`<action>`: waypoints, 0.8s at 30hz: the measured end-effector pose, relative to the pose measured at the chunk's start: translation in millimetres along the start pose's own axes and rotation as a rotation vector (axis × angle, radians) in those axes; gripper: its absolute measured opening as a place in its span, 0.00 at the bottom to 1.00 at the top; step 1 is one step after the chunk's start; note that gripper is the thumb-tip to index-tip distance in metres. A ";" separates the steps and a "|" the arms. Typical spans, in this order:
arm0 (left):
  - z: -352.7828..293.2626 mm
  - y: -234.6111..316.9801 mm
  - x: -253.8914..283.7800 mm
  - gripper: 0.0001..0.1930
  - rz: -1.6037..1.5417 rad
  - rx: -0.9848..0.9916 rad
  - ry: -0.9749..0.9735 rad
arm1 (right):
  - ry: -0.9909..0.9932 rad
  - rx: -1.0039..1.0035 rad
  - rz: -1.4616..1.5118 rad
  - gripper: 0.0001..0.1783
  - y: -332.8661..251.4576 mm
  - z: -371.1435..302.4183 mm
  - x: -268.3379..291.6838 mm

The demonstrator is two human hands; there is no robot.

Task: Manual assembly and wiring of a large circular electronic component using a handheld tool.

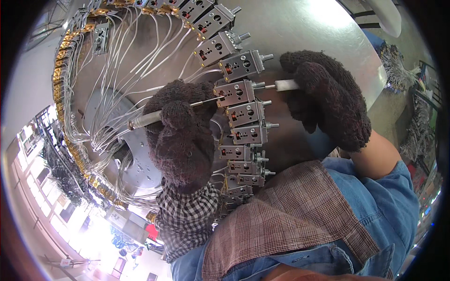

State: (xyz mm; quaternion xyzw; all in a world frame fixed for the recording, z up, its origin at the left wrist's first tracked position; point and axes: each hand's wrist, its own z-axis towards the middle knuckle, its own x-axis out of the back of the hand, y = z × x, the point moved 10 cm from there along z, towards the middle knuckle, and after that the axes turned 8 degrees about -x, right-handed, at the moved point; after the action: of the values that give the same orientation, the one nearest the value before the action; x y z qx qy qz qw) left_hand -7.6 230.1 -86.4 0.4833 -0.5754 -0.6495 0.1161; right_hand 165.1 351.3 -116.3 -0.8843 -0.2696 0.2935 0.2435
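While the gloved left hand (180,138) is closed around a pale-handled driver (146,120), the driver's thin shaft extends right to the face of a metal box unit (240,92). This unit lies between the hands, within a curved row of similar units (240,65). Its projecting stem aligns with a white-handled tool (287,85) clamped in the gloved right hand (328,96).

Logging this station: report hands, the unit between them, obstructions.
Left hand grips slim tool, tip at metal unit. Right hand grips white-handled tool, tip by unit's shaft. White wires leftward; none seen crossing either tip.
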 end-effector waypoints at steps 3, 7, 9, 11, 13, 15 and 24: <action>-0.7 3.2 -3.7 0.17 -0.004 -0.017 0.020 | -0.005 0.120 -0.074 0.27 -11.5 -0.4 -6.5; -1.6 5.0 -5.3 0.17 0.037 -0.023 0.012 | 0.064 0.162 -0.072 0.25 -18.1 -1.7 -2.8; -2.1 3.9 -1.9 0.18 0.019 -0.022 0.002 | 0.067 0.069 -0.075 0.25 -11.1 1.1 -4.4; -2.3 2.6 -2.4 0.18 0.039 -0.007 0.011 | 0.165 0.188 -0.070 0.24 -18.1 0.4 -0.9; -3.5 2.4 0.4 0.19 0.059 0.008 0.022 | 0.136 0.222 -0.143 0.24 -15.3 -1.0 1.8; -6.0 -5.3 1.0 0.19 0.000 0.126 -0.031 | 0.100 0.257 -0.215 0.24 -14.9 -0.7 -0.4; 0.4 1.2 -3.1 0.16 0.035 0.012 0.060 | 0.111 0.166 -0.102 0.26 -13.8 3.3 0.3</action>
State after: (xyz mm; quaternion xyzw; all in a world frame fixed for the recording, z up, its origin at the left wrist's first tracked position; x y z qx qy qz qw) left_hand -6.9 232.1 -83.8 0.4931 -0.5840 -0.6290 0.1418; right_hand 158.5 362.6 -110.6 -0.8611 -0.2749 0.2525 0.3452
